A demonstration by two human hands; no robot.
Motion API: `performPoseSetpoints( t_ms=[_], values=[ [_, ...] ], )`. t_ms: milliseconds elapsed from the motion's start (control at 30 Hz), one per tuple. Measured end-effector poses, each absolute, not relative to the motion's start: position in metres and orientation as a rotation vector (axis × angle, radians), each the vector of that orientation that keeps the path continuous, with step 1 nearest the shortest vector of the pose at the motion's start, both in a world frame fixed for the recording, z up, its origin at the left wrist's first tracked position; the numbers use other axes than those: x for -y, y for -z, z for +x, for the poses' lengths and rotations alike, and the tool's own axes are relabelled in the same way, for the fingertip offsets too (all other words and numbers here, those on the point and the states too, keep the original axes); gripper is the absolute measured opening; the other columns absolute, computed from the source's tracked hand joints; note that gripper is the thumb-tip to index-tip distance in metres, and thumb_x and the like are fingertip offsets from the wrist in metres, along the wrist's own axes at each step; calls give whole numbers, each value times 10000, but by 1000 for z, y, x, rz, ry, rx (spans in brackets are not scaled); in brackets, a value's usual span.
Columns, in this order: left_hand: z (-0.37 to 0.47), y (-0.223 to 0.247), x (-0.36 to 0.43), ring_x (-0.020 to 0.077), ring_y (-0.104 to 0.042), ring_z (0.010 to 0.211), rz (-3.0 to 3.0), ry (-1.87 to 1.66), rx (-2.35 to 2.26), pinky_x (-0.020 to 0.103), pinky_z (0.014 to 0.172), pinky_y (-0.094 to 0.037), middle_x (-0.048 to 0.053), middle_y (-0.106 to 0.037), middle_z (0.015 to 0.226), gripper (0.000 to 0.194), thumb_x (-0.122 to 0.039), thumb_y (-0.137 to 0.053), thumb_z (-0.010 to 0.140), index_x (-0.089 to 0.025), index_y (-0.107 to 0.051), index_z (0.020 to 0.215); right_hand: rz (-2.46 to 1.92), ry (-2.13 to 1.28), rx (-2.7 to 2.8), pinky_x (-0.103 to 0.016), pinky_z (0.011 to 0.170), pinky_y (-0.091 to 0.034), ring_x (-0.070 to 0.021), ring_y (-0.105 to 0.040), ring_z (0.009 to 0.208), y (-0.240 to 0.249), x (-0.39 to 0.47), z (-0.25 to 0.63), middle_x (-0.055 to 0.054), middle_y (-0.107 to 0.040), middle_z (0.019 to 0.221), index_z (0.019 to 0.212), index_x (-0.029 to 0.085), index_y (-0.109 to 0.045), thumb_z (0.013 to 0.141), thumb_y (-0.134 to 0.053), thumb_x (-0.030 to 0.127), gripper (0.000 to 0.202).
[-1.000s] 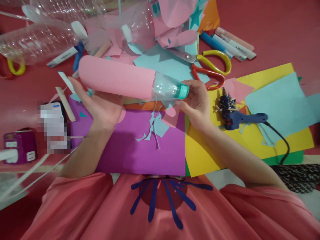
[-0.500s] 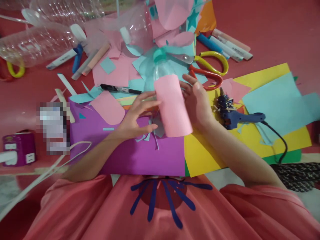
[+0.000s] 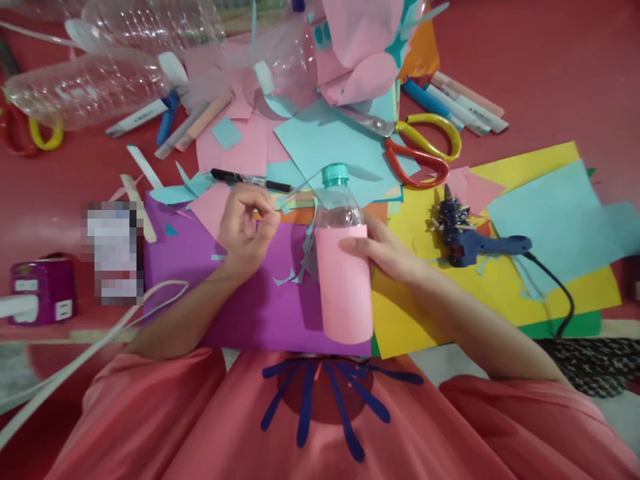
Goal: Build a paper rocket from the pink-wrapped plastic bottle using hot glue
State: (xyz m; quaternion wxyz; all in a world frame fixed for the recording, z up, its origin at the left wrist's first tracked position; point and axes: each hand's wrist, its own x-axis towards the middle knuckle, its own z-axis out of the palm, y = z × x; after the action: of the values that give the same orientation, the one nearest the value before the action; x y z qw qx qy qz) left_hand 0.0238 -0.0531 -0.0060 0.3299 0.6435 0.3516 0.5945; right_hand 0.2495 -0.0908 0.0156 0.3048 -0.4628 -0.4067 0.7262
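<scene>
A clear plastic bottle [image 3: 345, 283] with a teal cap and a pink paper wrap stands out over the purple sheet [image 3: 270, 307]. My right hand [image 3: 393, 253] grips it from the right, with the thumb across the front of the pink wrap. Left of the bottle, my left hand [image 3: 250, 230] is raised with thumb and fingertips pinched together; a thin strand runs from near the fingertips toward the bottle's neck, and what exactly the fingers hold is too small to make out. Behind the left hand lies a black pen [image 3: 250, 180].
Scissors [image 3: 425, 150] with yellow and red handles lie behind the bottle. A blue glue gun [image 3: 480, 245] with a black cord rests on yellow paper [image 3: 420, 320]. Clear bottles [image 3: 90, 87], markers [image 3: 465, 100], paper scraps, a blurred phone [image 3: 113, 250] and a purple socket block [image 3: 43, 290] surround them.
The bottle has come down toward my body and stands more upright. My right hand has closed round its side. My left hand has drawn back left, its fingers now pinched.
</scene>
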Motion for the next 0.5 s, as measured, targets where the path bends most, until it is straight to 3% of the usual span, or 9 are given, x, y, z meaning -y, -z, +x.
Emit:
performPoseSetpoints(
  t_ms=[33,100,167,333,500],
  values=[
    [23,9,51,140,-623,910,1705,-1545,-917,342,841,-492,-24,-659,952,71,-337,-656,951,-311,-675,1014,-1210,-1939,1110,-481,890,-607,-298,-698,1073,-17,94,247,-111,-712,1178,1197,204,-558,707,-793,509,623],
    [20,13,48,198,-610,1184,1764,-1383,-887,382,958,-495,0,-670,1257,336,-456,-690,910,-346,-647,1224,-1169,-1993,1161,-494,961,-579,-307,-666,1169,-19,99,243,-122,-687,1266,1269,208,-530,701,-819,482,694],
    [19,14,47,259,-587,1292,1788,-1143,-849,452,1061,-485,23,-630,1408,520,-563,-687,883,-362,-595,1354,-1124,-2049,1202,-500,1016,-550,-307,-636,1236,-20,103,241,-132,-656,1338,1325,214,-501,713,-822,472,738],
    [22,6,53,294,-607,1308,1721,-917,-874,487,1124,-491,65,-677,1369,545,-602,-722,839,-327,-656,1305,-1090,-2033,1244,-516,1082,-496,-308,-607,1286,-16,106,238,-143,-619,1384,1359,215,-491,748,-794,514,744],
    [25,3,55,284,-623,1293,1715,-821,-903,448,1142,-483,76,-694,1343,534,-602,-727,832,-304,-696,1274,-1111,-1925,1281,-512,1011,-523,-298,-666,1141,-8,108,237,-133,-660,1270,1327,203,-491,771,-736,639,748]
  ],
)
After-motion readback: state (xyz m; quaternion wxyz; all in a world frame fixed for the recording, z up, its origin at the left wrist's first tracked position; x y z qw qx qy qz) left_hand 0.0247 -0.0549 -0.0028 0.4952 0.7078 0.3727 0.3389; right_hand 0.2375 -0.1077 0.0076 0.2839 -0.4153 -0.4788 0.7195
